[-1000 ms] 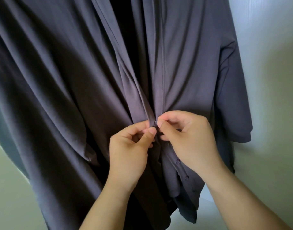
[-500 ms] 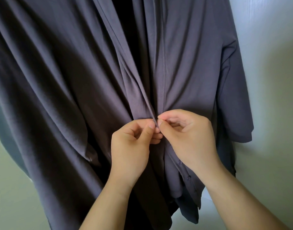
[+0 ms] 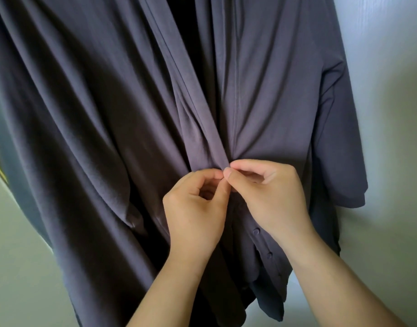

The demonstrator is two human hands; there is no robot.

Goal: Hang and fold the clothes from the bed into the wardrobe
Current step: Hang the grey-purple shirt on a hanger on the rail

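Observation:
A dark purple-grey button-front shirt (image 3: 89, 119) hangs in front of me and fills most of the head view. Its front is open above my hands, with dark space between the two edges. My left hand (image 3: 195, 208) pinches the left front edge between thumb and fingers. My right hand (image 3: 269, 194) pinches the right front edge, fingertips meeting my left thumb at the middle of the shirt. Small buttons (image 3: 256, 231) show along the placket below my right hand. The hanger is out of view.
A pale wall or wardrobe panel (image 3: 391, 138) stands behind the shirt on the right. A light surface (image 3: 18, 267) shows at the lower left. The shirt's short right sleeve (image 3: 339, 147) hangs against the panel.
Both hands stay at the same spot on the shirt front. My left thumb has shifted slightly up against the right fingertips, drawing the two edges closer together.

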